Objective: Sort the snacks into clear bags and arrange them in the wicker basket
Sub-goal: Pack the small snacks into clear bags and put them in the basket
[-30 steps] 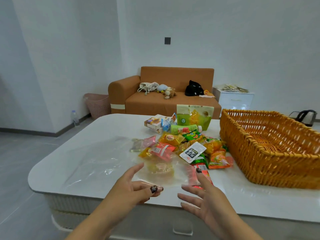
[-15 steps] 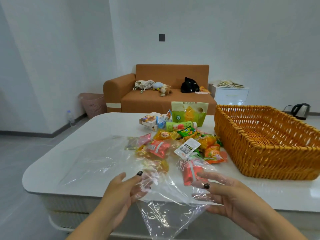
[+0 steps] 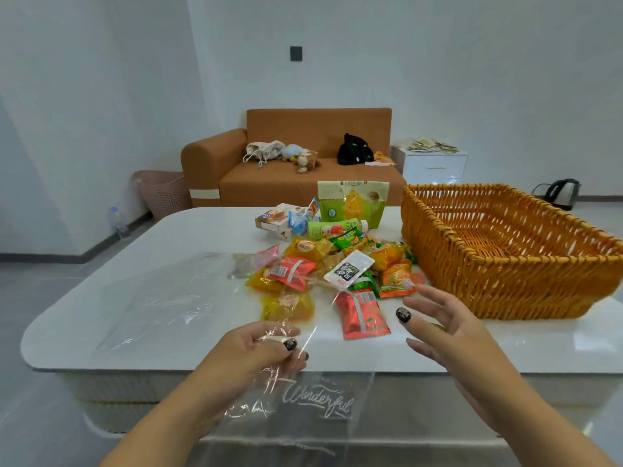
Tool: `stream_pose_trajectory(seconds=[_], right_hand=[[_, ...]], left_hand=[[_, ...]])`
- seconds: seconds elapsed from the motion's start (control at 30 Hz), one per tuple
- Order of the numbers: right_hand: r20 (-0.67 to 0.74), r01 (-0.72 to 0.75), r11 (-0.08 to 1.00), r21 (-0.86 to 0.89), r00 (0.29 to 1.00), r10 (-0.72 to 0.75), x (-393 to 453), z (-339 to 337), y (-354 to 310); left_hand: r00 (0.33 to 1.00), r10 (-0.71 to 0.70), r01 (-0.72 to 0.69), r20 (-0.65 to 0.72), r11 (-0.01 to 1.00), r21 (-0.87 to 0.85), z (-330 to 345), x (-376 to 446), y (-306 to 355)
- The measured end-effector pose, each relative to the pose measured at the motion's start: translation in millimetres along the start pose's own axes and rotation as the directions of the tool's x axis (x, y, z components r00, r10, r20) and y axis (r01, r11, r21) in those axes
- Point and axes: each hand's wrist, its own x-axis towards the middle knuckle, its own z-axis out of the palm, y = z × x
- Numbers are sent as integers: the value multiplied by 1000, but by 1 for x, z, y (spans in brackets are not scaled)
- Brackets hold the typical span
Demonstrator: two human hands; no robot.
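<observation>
My left hand (image 3: 259, 352) pinches the top edge of a clear bag (image 3: 303, 402) printed "Wonderful", which hangs down in front of the table's near edge. My right hand (image 3: 441, 325) hovers open over the table, fingers spread, just right of a red snack packet (image 3: 362, 315). A pile of colourful snack packets (image 3: 333, 261) lies in the middle of the white table (image 3: 135, 264). The wicker basket (image 3: 505, 284) stands on the right with nothing visible in it. More clear bags (image 3: 151, 298) lie flat on the left.
A green pouch (image 3: 352, 203), a green bottle (image 3: 333, 228) and a small box (image 3: 274, 220) stand behind the pile. Beyond the table are an orange sofa (image 3: 296, 163), a pink bin (image 3: 161, 193), a white cabinet (image 3: 435, 165) and a kettle (image 3: 563, 193) on the floor.
My right hand let go of the clear bag and rose toward the red packet. My left hand kept hold, and the bag now hangs lower over the table edge.
</observation>
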Motion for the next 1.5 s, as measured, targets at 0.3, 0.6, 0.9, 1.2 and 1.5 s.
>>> stream_pose_trajectory(seconds=[0.3, 0.6, 0.9, 1.2, 1.5], right_hand=[[288, 146, 901, -409, 957, -25, -2, 6, 15], [81, 149, 968, -204, 988, -135, -12, 21, 15], [396, 276, 892, -359, 910, -123, -15, 29, 19], [407, 351, 731, -585, 907, -110, -16, 31, 31], [312, 95, 869, -485, 947, 71, -19, 41, 18]], left_hand=[[982, -57, -27, 183, 904, 427, -1, -2, 1], [820, 535, -331, -204, 734, 593, 3, 6, -7], [554, 717, -605, 424, -3, 796, 19, 5, -26], [488, 758, -589, 432, -79, 804, 19, 14, -31], [603, 796, -492, -42, 413, 767, 11, 23, -23]])
